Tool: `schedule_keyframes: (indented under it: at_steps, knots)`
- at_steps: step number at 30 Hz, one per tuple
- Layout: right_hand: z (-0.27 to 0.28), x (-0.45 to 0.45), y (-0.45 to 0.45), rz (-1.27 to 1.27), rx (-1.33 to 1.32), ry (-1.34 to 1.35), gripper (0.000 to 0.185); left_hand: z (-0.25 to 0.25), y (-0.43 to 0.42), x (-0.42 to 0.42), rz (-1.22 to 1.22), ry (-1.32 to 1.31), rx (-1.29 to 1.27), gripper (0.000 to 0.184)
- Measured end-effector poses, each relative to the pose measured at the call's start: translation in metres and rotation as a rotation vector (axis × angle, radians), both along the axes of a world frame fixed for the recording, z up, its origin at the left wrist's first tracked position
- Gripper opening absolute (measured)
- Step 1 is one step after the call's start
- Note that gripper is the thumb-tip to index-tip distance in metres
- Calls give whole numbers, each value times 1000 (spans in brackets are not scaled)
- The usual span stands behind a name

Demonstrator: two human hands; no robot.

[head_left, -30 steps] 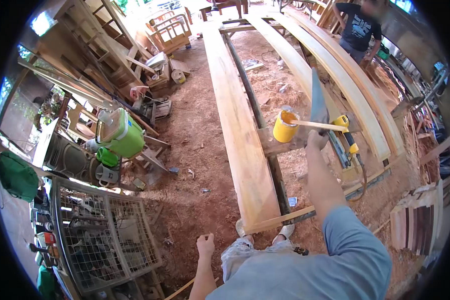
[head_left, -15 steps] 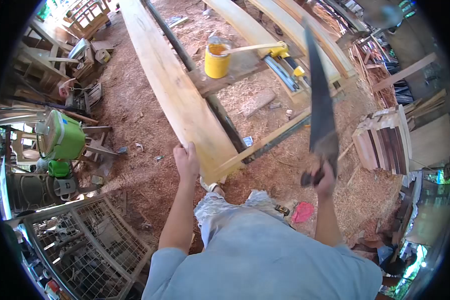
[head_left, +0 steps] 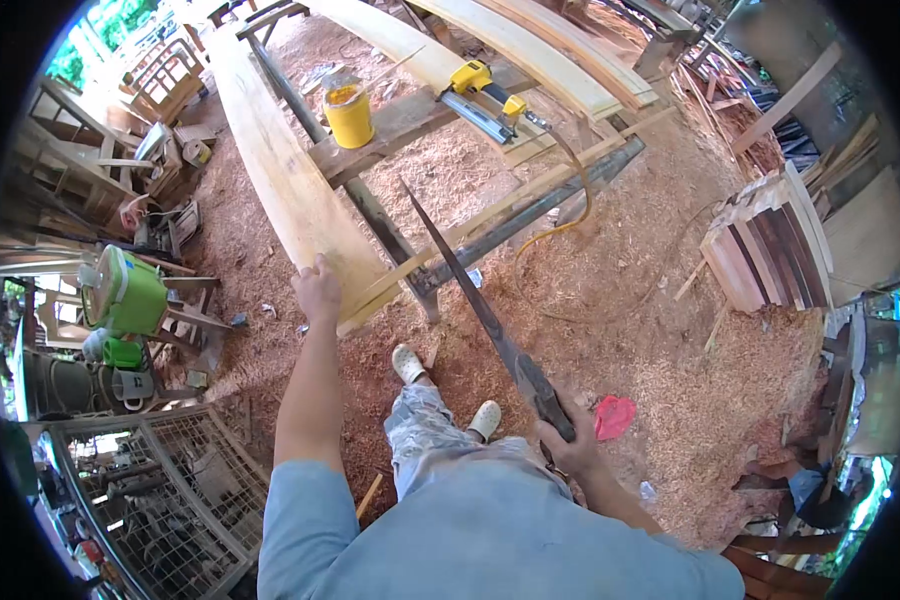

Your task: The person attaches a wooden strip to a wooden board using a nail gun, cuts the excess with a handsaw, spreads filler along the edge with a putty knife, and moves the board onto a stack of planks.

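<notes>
My left hand point(head_left: 317, 290) is closed over the left edge of a long pale plank point(head_left: 280, 170), close to its near end. In my right hand point(head_left: 570, 447) is a handsaw point(head_left: 482, 308), gripped by its dark handle. The saw's blade slants up and to the left, its tip apart from the plank and near a metal pipe point(head_left: 380, 225) beside it. A thin wooden strip point(head_left: 530, 198) lies crosswise, reaching the plank's near end. My right hand is low, in front of my waist.
A yellow can point(head_left: 348, 120) and a yellow nail gun point(head_left: 473, 78) with a hose rest on the supports ahead. More long boards point(head_left: 530, 50) lie beyond. Stacked wood blocks point(head_left: 770, 245) stand at right, a wire-mesh frame point(head_left: 170, 490) at lower left. Shavings cover the floor.
The saw has swung from nearly upright to a leftward slant as my right hand moved down and left. My left hand stays on the plank. The view has shifted, showing both shoes.
</notes>
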State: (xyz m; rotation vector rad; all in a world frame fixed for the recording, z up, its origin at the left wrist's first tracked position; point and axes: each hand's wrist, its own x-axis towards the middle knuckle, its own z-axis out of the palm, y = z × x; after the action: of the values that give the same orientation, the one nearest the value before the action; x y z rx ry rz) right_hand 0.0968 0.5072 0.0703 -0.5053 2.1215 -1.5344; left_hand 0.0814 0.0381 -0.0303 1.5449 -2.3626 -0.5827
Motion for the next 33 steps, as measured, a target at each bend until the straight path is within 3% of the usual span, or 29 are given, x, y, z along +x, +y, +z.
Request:
schedule_keyframes:
  at_steps: [3,8,11,13,15,18,22,27,30,33]
  knots:
    - [4,5,1,9,-111,-64,61,-10,-4,1,119,-50,7,62]
    - [45,8,-15,130,-23,-81,57,15,10,0,167,-6,108,69]
    - [57,10,-26,165,12,-79,54,-22,-13,-1,113,-21,78,69]
    - [63,11,-27,183,38,-58,52,-2,-1,-2,145,-26,88,69]
    - [69,11,-27,210,10,-199,55,4,3,-2,176,-31,95,69]
    - [83,17,-17,239,39,-64,54,1,0,-3,179,-60,108,69]
    - [64,18,-4,249,158,70,53,3,1,-4,185,-55,102,68]
    - [41,-18,-76,231,169,-156,53,6,4,-3,174,-49,109,66]
    - [43,-8,-51,209,137,-97,54,8,3,-5,158,-60,113,66]
    - [87,16,-7,247,193,13,54,7,6,-6,171,-76,120,67]
